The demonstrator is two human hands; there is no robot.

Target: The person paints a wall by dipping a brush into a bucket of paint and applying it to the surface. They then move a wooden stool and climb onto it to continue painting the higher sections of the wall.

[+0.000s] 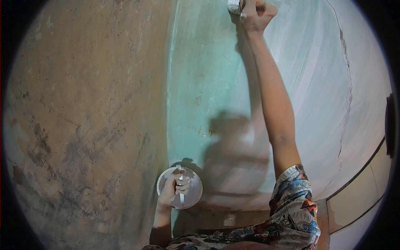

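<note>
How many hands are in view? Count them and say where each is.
2. The right hand is raised at the top edge, pressing a tool to the wall. The left hand is low, gripping a round plate. None seems hidden.

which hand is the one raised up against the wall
The right hand: its arm stretches up to the top of the green wall, gripping a tool. The left hand stays low, holding a round pan.
</note>
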